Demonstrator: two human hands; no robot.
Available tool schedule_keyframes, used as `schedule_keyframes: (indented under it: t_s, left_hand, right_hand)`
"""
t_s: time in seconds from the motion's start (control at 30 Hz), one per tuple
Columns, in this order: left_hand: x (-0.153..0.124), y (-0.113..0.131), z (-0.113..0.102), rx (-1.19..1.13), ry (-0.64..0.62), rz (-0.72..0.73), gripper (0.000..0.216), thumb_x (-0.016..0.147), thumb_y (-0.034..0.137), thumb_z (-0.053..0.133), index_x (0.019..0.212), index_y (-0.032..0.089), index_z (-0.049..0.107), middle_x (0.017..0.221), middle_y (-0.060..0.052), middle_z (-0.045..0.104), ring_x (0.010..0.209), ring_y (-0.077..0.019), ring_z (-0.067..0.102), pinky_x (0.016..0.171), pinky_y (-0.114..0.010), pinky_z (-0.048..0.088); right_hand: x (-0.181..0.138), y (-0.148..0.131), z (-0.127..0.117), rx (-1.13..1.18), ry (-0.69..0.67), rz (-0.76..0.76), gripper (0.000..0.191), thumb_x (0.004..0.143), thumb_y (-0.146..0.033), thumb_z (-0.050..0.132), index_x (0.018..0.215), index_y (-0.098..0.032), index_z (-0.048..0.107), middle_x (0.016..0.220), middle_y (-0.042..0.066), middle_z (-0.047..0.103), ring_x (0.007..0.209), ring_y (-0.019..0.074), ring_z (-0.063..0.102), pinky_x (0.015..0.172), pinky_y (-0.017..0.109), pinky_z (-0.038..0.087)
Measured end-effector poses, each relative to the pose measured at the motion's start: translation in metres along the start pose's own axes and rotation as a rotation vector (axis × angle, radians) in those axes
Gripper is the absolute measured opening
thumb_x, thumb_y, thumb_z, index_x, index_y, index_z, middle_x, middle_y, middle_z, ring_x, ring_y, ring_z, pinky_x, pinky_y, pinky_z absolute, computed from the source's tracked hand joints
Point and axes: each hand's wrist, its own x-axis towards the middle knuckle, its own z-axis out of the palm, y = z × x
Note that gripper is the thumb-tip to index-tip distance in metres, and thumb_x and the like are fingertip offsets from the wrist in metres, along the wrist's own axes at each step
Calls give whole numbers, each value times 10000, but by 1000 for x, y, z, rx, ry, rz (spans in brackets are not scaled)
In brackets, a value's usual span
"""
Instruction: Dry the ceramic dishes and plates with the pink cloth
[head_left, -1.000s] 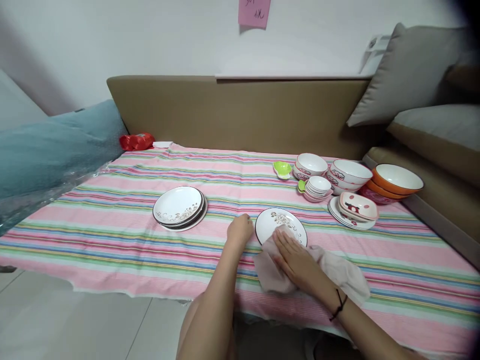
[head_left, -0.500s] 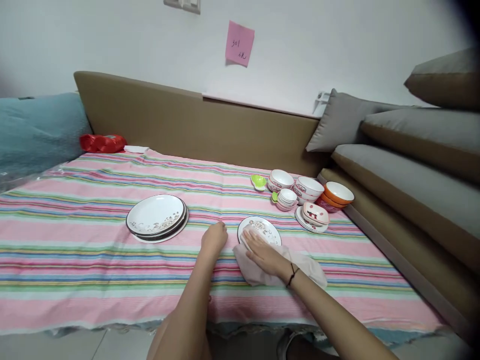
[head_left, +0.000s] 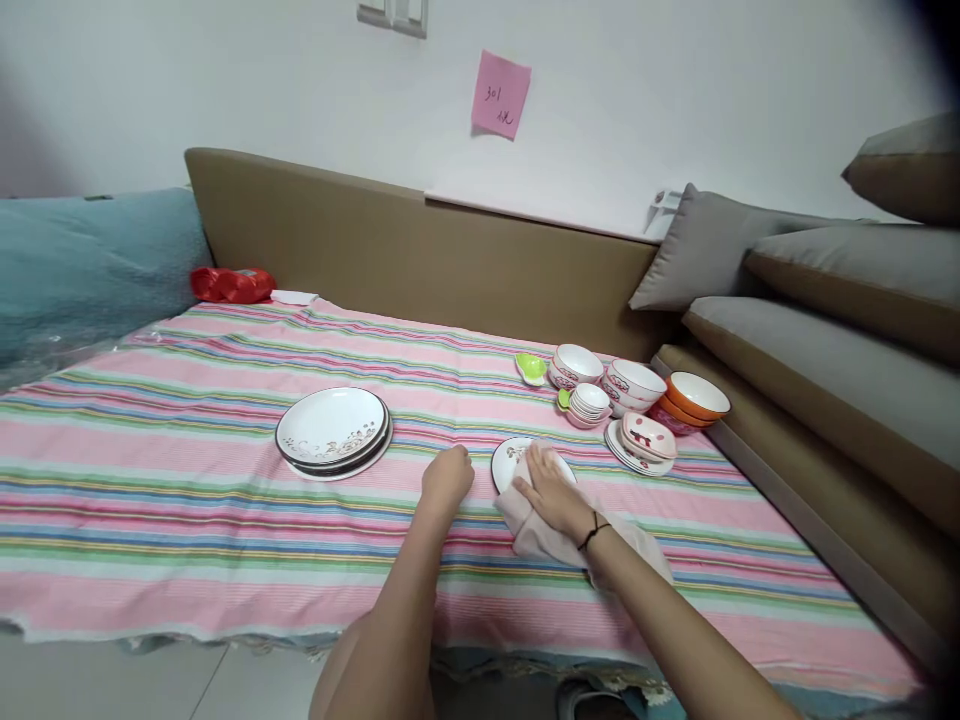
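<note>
A small white plate with a dark rim and a brown flower pattern lies on the striped cloth cover. My right hand is flat on a thin pale wiping cloth, pressing it over the plate's right part. Its fingers are stretched out and the thumb stands apart. The loose end of the wiping cloth trails under my wrist. To the left of the plate, a little apart from it, my left hand rests in a loose fist. Nothing shows in it, though its palm is hidden.
Larger plates are stacked on the left. At right stand white bowls, orange bowls, small stacked dishes, a green dish and a pink-white dish on plates. Grey cushions border the right side; a brown backboard stands behind.
The camera view has shifted, so everything sits further right. My right hand has slid with the wiping cloth toward the plate's right side, uncovering its left part. My left hand stays a fist.
</note>
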Motion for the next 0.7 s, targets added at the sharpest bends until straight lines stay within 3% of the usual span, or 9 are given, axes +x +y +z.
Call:
schedule_keyframes:
  t_s: [0.1, 0.2, 0.33, 0.4, 0.5, 0.63, 0.7]
  left_hand:
    - [2, 2, 1, 12, -1, 4, 326, 914, 205, 363, 1023, 164, 668, 1108, -164, 696, 1052, -259, 642, 836, -323, 457]
    - [2, 5, 1, 15, -11, 6, 326, 915, 205, 361, 1020, 164, 667, 1108, -164, 695, 1050, -263, 644, 833, -326, 459]
    - [1, 8, 2, 4, -31, 7, 329, 904, 182, 366, 1048, 166, 661, 1117, -155, 694, 1048, -263, 645, 818, -323, 462]
    - [0, 10, 2, -2, -35, 11, 331, 899, 172, 368, 1060, 163, 657, 1128, -152, 691, 1053, -261, 643, 817, -319, 461]
    - [-1, 12, 2, -5, -36, 16, 332, 895, 164, 371, 1069, 157, 653, 1142, -151, 685, 1056, -260, 641, 818, -318, 461]
    - [-2, 13, 1, 5, -33, 17, 334, 903, 177, 359, 1048, 154, 658, 1132, -164, 686, 1054, -269, 641, 825, -331, 460]
    - [-3, 11, 0, 12, -31, 19, 334, 903, 179, 360, 1049, 148, 658, 1131, -171, 686, 1063, -271, 637, 834, -332, 457]
  right_hand:
    - [-13, -18, 0, 64, -57, -164, 760, 957, -618, 204, 1537, -131, 136, 1603, 81, 87, 1480, 223, 62, 1207, 400, 139]
    - [-54, -12, -5, 171, -124, -332, 673, 974, -575, 236, 1536, -210, 168, 1599, 34, 116, 1477, 207, 109, 1208, 399, 149]
    - [-94, 21, -10, 83, -103, -132, 710, 964, -600, 222, 1519, -157, 237, 1587, 91, 163, 1467, 230, 172, 1202, 437, 167]
    - [-88, 36, -11, 9, -94, -50, 804, 943, -642, 208, 1503, -66, 256, 1575, 157, 173, 1465, 261, 170, 1198, 454, 167]
    - [-50, 38, -9, -28, -45, 19, 876, 925, -669, 220, 1470, 12, 301, 1558, 229, 189, 1468, 309, 123, 1194, 484, 142]
    - [1, 8, -4, 14, -36, 24, 879, 940, -643, 115, 1502, 32, 147, 1571, 252, 72, 1467, 345, 29, 1170, 564, 131]
    - [6, -11, -2, 45, -72, -54, 841, 942, -644, 105, 1521, -35, 149, 1594, 182, 51, 1473, 314, 18, 1183, 525, 125]
